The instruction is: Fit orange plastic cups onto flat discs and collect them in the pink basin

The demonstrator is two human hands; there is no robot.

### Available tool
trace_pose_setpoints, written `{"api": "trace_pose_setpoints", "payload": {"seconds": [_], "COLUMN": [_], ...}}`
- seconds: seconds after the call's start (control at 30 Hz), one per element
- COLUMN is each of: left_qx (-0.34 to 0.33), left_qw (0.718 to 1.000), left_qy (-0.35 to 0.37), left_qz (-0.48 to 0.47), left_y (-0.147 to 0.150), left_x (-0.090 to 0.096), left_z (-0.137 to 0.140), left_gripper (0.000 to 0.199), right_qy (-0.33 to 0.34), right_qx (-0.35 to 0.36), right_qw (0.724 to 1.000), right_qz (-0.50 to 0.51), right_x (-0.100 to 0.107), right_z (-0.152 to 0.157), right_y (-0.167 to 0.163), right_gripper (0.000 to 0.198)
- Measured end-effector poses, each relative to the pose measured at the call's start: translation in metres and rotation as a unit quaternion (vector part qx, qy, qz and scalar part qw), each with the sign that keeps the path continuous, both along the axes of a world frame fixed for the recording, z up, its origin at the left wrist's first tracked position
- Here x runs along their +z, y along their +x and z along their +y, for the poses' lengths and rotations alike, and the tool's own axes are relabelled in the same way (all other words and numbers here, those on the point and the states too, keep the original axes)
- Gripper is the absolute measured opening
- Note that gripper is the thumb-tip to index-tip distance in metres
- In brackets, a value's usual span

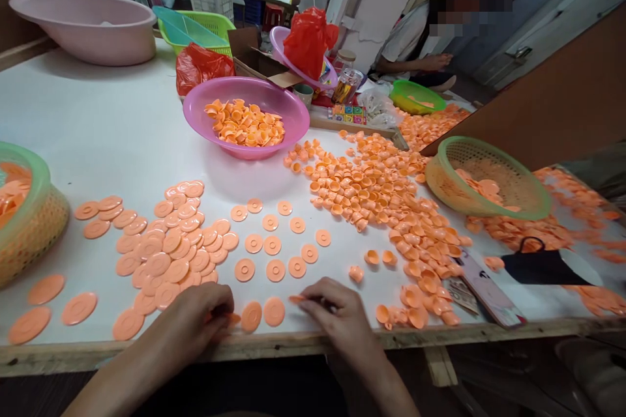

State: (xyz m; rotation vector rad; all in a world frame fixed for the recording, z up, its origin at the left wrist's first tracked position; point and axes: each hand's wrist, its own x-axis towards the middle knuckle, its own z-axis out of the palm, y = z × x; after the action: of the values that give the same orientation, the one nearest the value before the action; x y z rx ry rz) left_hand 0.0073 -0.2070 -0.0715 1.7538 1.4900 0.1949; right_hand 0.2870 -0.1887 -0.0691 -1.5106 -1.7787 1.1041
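Observation:
My left hand [208, 313] is at the table's front edge, fingers closed on an orange plastic toy saucer [234, 320], mostly hidden behind them. Between thumb and fingers, my right hand [340, 313] pinches another saucer [295, 299], seen nearly edge-on just above the table. Two saucers [274, 311] lie flat between my hands. Beyond them, several more saucers [272, 245] are spread singly, ringed side up. A heap of overlapping saucers [171, 244] lies left of these. To the right spreads a large pile of small orange toy cups [372, 176].
A pink basin [288, 101] holds more cups. Green-rimmed baskets stand at the left [46, 208] and right [489, 205]. A phone [489, 290] and a black mask [533, 267] lie at the right. Another person [408, 45] sits at the far right.

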Motion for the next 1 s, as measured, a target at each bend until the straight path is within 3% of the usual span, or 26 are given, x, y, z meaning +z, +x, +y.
{"api": "trace_pose_setpoints", "payload": {"seconds": [0.07, 0.17, 0.27, 0.33, 0.43, 0.53, 0.63, 0.73, 0.83, 0.9, 1.0], "left_qx": [0.018, 0.008, -0.05, -0.098, -0.137, -0.12, -0.065, -0.011, 0.005, 0.0, -0.014], "left_qw": [0.999, 0.982, 0.946, 0.931, 0.932, 0.959, 0.987, 0.996, 0.998, 0.996, 0.968], "left_qy": [0.038, 0.173, 0.305, 0.346, 0.335, 0.257, 0.15, 0.087, 0.057, 0.084, 0.24], "left_qz": [-0.022, -0.079, -0.093, -0.057, -0.019, -0.023, -0.003, 0.021, 0.006, -0.029, -0.078], "left_y": [-0.001, 0.011, 0.031, 0.04, 0.039, 0.032, 0.031, 0.034, 0.038, 0.045, 0.066], "left_x": [0.003, -0.003, -0.019, -0.029, -0.033, -0.026, -0.019, -0.016, -0.013, -0.01, -0.008], "left_z": [0.001, 0.006, 0.01, 0.01, 0.005, -0.002, -0.007, -0.01, -0.008, 0.0, 0.029], "left_gripper": [0.013, 0.018, 0.023, 0.023, 0.022, 0.023, 0.014, 0.008, 0.01, 0.014, 0.021], "right_qy": [0.083, 0.159, 0.138, 0.099, 0.05, 0.017, 0.078, 0.156, 0.154, 0.139, 0.139], "right_qx": [-0.045, -0.027, 0.045, 0.086, 0.091, 0.065, 0.023, 0.042, 0.063, 0.036, -0.012], "right_qw": [0.992, 0.974, 0.976, 0.978, 0.984, 0.995, 0.994, 0.975, 0.971, 0.979, 0.986], "right_qz": [-0.078, -0.161, -0.162, -0.162, -0.148, -0.079, -0.076, -0.154, -0.173, -0.145, -0.095], "right_x": [-0.004, -0.011, -0.014, -0.013, -0.009, -0.007, -0.006, -0.007, -0.01, -0.014, -0.021], "right_z": [0.001, -0.004, -0.013, -0.017, -0.016, -0.014, -0.014, -0.016, -0.019, -0.019, -0.018], "right_y": [0.026, 0.035, 0.006, -0.02, -0.04, -0.029, -0.001, 0.021, 0.026, 0.022, 0.012], "right_gripper": [0.012, 0.016, 0.015, 0.015, 0.02, 0.018, 0.015, 0.021, 0.02, 0.021, 0.021]}}
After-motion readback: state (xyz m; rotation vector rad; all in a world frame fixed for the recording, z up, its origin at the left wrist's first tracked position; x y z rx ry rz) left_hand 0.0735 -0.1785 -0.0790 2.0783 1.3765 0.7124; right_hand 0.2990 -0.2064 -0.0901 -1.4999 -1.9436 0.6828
